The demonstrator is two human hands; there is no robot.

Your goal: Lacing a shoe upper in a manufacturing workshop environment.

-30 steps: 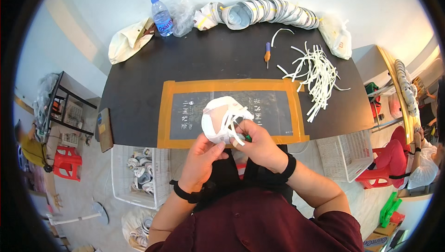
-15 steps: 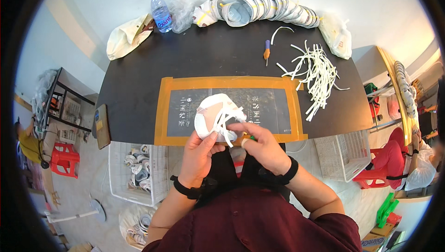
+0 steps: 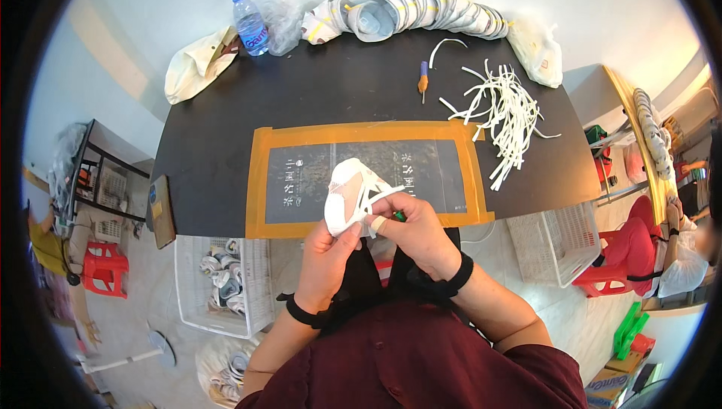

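My left hand [image 3: 323, 259] is closed around the near edge of a white shoe upper [image 3: 341, 192], its thumb on top. The upper is tilted, with its pinkish-beige inside partly showing. White shoelaces [image 3: 368, 189] cross over its right side, and one end sticks out to the right. My right hand [image 3: 420, 237] pinches at the upper's near right edge, by the lace. A small green piece [image 3: 398, 216] shows at its fingers; most of it is hidden. A pale band [image 3: 378, 222] wraps one finger.
Below the upper, a dark sheet [image 3: 301, 210] is edged with tan tape on the black table [image 3: 218, 138]. Loose white laces [image 3: 510, 123] lie right, near an orange-and-purple-handled tool [image 3: 423, 78]. Behind stand a bottle [image 3: 250, 29] and nested shoe uppers [image 3: 429, 14]. White crates [image 3: 259, 281] flank me.
The upper has turned and looks narrower, with a lace end now pointing right. My right fingers have come closer to my left thumb. The whole view has shifted slightly.
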